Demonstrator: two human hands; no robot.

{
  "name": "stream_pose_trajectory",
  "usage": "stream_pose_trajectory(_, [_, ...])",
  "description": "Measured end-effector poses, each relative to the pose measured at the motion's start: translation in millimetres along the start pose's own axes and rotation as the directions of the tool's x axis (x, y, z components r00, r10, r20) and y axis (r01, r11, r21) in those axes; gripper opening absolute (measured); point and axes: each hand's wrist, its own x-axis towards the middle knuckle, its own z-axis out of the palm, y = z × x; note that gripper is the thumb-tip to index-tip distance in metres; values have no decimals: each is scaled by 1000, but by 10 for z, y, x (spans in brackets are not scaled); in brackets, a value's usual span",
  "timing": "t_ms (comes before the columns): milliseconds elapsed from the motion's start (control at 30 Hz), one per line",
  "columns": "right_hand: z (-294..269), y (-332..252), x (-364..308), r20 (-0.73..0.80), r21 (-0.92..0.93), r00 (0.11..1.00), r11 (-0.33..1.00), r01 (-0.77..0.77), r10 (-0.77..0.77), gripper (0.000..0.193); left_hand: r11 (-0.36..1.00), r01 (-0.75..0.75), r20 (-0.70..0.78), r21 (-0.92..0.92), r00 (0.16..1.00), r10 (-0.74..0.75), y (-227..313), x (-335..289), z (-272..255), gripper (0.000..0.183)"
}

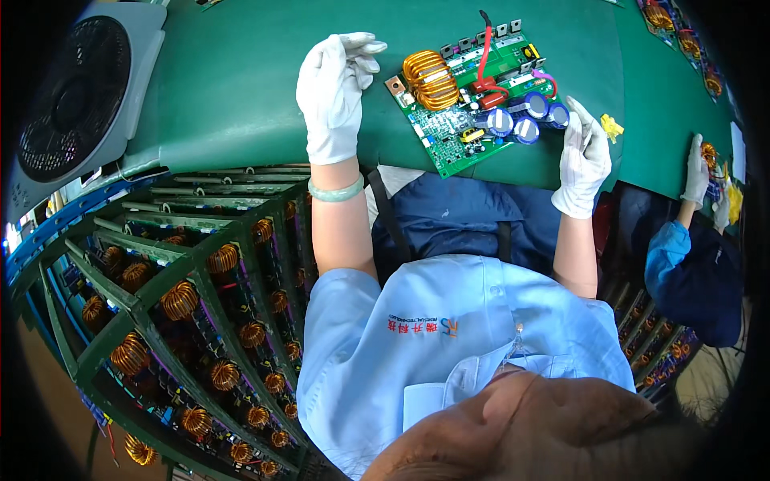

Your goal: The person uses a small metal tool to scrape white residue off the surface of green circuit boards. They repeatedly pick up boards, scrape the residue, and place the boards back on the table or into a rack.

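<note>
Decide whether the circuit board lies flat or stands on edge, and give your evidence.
Flat: the circuit board rests broadside on the green tabletop, with its copper-coloured coil and blue capacitors facing up.

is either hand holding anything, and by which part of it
The left hand shows nothing held. The right hand is by the blue cylinders on the circuit board; whether it grips them cannot be told.

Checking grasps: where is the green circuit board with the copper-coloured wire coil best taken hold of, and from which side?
The green circuit board: probably by its lower left edge, from the left, where it is mostly low and flat; bulky blue cylindrical capacitors crowd its right.
</note>
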Motion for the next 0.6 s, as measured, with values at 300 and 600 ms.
stream_pose_trajectory(300, [-17,155,-14,34,74,999,997,35,-38,24,994,-47,8,-100,999,48,-21,-10,-66,41])
stream_pose_trajectory(600, [-19,150,-17,35,69,999,997,32,-34,24,992,-75,-7,-103,997,75,-34,-16,-40,41])
